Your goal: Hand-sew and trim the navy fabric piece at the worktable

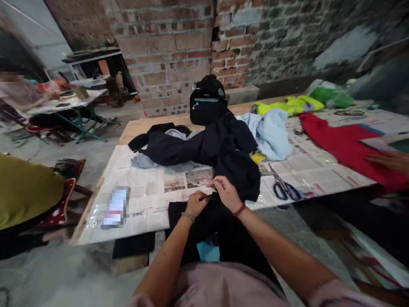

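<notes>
At the table's near edge, my left hand (196, 204) is closed, its fingertips pinching the edge of a black garment (180, 215) that hangs down over my lap. Just beside it, my right hand (226, 192) is closed too, thumb and fingers pressed together above the cloth. Whatever those right fingertips hold is too small to make out. A heap of dark clothing (191, 147) lies directly beyond my hands, one dark sleeve reaching down beside my right wrist. Scissors (284, 187) with dark blue handles rest to the right.
Newspaper under clear plastic covers the table (150, 187). A phone (115, 207) lies left; a black bag (208, 100) stands behind the heap. Light blue cloth (271, 132), yellow cloth (289, 105) and a red garment (345, 140) lie right, with another person's hand (391, 161) on the red.
</notes>
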A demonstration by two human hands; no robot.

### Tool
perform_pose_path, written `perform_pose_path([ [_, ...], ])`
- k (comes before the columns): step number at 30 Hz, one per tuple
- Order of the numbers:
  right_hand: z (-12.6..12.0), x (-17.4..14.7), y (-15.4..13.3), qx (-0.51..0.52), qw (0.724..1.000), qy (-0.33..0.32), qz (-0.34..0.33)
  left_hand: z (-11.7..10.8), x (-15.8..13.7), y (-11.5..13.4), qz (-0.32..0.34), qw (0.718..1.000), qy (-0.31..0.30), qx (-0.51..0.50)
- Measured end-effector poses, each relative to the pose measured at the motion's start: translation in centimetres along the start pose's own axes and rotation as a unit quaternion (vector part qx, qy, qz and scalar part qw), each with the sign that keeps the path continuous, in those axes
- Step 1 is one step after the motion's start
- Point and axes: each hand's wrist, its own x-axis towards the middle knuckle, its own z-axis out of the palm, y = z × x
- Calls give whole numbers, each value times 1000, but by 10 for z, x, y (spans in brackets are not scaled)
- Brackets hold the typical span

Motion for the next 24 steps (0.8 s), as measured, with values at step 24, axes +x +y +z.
perform_pose_path([
  [24,-12,-31,44,11,982,76,172,-2,0,5,17,1000,21,-2],
])
